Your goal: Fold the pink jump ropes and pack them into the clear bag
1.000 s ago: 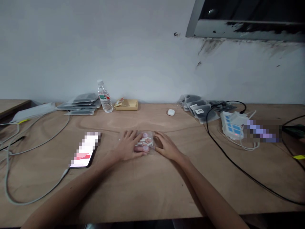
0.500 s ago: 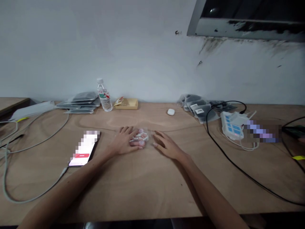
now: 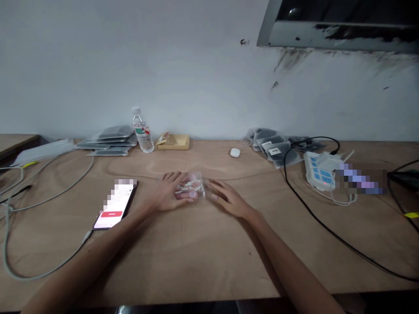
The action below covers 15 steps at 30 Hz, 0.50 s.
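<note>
A clear plastic bag with several small pink and white pieces in it lies flat on the wooden table. Over its left part rests my left hand, fingers stretched out and palm down, hiding that side of the bag. My right hand is just beyond the bag's right edge, its fingers extended and apart, with nothing held. What exactly the pieces inside the bag are is too small to tell.
Left of my hands lies a lit phone on a white cable. Along the wall stand a water bottle, a yellow box, a white earbud case and grey packets. A power strip and black cable are at right.
The bag has shifted slightly left under my left hand, so its right edge shows a little more and a gap opens to my right hand. Both hands stay nearly in place.
</note>
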Available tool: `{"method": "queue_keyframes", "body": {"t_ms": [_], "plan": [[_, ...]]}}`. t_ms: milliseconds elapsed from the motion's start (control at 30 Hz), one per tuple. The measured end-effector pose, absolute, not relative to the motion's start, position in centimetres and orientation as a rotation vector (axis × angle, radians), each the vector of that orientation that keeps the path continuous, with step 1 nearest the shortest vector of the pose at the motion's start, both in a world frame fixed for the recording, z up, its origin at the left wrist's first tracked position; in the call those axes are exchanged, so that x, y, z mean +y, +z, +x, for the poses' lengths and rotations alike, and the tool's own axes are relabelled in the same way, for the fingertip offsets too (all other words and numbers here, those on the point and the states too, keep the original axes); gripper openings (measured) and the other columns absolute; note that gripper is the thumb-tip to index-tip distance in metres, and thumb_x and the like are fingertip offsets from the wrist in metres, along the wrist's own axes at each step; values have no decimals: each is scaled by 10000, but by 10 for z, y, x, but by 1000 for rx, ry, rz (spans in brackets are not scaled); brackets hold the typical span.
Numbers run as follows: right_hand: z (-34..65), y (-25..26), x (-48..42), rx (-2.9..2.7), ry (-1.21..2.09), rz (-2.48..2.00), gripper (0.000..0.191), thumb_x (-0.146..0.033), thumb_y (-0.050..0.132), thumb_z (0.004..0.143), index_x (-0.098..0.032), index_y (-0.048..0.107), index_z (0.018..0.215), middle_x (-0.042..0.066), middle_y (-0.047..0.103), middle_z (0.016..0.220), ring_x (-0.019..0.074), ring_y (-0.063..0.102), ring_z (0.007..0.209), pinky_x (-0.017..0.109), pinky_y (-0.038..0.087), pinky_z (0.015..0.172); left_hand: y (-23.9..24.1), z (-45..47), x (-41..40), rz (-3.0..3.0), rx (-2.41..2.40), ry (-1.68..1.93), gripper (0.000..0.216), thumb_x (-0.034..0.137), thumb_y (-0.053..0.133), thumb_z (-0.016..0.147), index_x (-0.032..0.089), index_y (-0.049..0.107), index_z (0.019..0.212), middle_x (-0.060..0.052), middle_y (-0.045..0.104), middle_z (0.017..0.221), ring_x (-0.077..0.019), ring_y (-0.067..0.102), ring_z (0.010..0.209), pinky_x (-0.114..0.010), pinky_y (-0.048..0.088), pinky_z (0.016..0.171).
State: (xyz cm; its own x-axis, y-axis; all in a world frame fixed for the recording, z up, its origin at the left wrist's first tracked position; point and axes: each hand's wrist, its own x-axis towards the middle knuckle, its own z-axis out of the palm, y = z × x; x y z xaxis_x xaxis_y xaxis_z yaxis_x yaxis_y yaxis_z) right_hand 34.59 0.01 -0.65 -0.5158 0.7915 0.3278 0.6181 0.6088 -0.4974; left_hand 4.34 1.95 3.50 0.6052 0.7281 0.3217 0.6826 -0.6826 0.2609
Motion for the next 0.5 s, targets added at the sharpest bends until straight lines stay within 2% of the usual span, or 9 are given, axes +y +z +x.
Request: {"method": "queue_keyframes", "body": {"t_ms": [200, 367, 500], "plan": [[336, 1, -7, -2357, 436, -992, 608, -528, 530, 995, -308, 394, 1545, 102, 396, 1604, 312, 401, 1453, 555, 363, 1169, 37, 48, 18, 2728, 1153, 608, 694, 709, 646, 812, 267, 550, 1338, -81, 599, 1281, -301, 555, 1169, -477, 381, 1037], [335, -2, -8, -2406, 371, -1058, 793, -652, 617, 892, -275, 388, 1551, 149, 410, 1587, 361, 398, 1445, 598, 360, 1151, 34, 48, 19, 2751, 1160, 613, 709, 701, 691, 776, 268, 563, 1323, -88, 582, 1337, -323, 535, 1223, -489, 367, 1064], [335, -7, -5, -2406, 346, -1088, 765, -622, 616, 911, -257, 397, 1547, 147, 430, 1576, 336, 402, 1444, 565, 357, 1163, 32, 48, 19, 2736, 1167, 591, 751, 729, 656, 791, 236, 532, 1344, -110, 572, 1366, -324, 531, 1240, -486, 369, 1073]]}}
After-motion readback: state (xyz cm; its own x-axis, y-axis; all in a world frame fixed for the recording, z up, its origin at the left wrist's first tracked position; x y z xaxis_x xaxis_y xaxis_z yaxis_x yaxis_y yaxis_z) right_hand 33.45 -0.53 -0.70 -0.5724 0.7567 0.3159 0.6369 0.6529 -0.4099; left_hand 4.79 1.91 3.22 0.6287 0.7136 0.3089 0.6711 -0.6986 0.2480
